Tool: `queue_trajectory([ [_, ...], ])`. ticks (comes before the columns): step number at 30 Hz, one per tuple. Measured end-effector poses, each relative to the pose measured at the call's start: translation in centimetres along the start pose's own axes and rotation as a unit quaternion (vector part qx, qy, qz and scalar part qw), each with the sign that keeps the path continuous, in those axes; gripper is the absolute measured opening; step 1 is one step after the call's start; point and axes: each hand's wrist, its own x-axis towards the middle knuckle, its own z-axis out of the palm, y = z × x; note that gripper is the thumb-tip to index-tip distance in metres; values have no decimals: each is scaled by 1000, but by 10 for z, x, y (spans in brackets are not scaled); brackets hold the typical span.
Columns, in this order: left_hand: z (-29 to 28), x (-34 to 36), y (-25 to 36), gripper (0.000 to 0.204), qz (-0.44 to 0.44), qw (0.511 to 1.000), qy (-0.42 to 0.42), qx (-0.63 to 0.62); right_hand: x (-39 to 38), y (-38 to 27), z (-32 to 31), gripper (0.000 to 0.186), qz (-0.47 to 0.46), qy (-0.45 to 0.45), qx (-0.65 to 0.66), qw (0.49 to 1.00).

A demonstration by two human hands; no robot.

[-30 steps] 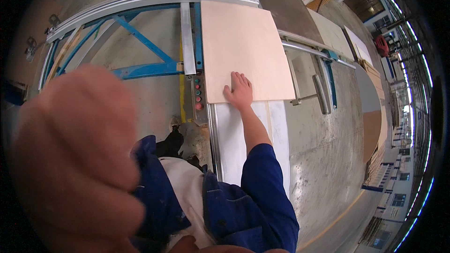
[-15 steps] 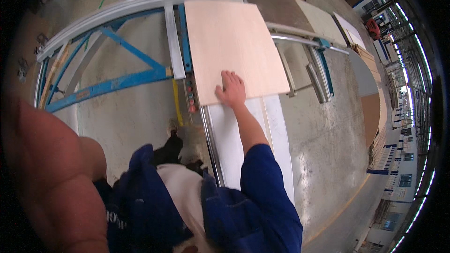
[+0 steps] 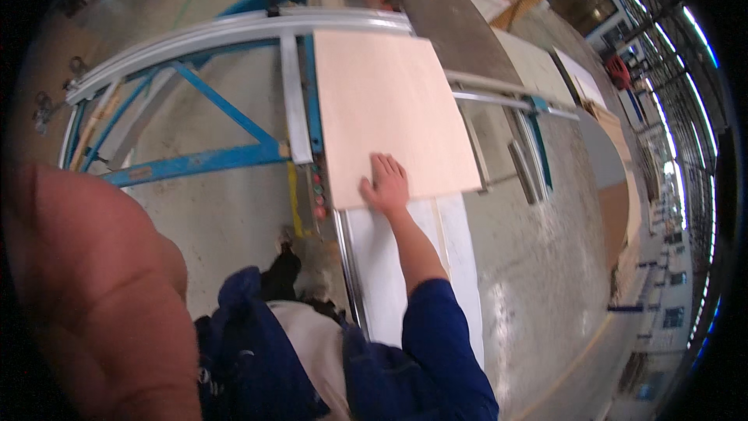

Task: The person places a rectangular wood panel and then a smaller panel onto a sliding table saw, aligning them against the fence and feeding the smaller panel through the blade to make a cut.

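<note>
A pale plywood board (image 3: 389,101) lies flat on the table of a sliding panel saw. My right hand (image 3: 388,184) rests palm down on the board's near edge, its fingers stretched out and the thumb apart. Very close to the camera, my left hand (image 3: 109,281) is large and blurred at the left, away from the board; its fingers cannot be made out. Beneath the board's near end, a white table surface (image 3: 389,265) runs toward me, with a metal rail (image 3: 351,265) along its left side.
A blue frame (image 3: 195,164) with a long aluminium fence (image 3: 234,29) extends left of the board. Several control buttons (image 3: 319,195) sit by its near left corner. A metal bar (image 3: 499,101) reaches out to the right. Stacked sheets (image 3: 612,210) stand farther right.
The board, saw and my right hand appear lower in the picture, as the view has shifted. My right hand keeps its place on the board. My left hand looms slightly larger.
</note>
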Motion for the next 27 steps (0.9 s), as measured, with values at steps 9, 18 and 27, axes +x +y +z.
queue_trajectory([
  [9,-14,17,-72,30,1,858,252,448,-10,2,-7,70,51,-29,49,997],
  [18,75,-123,-376,55,-564,721,391,99,-8,3,2,67,19,-16,46,999],
  [27,163,-138,-433,73,-546,676,346,354,-11,4,6,55,8,47,56,997],
])
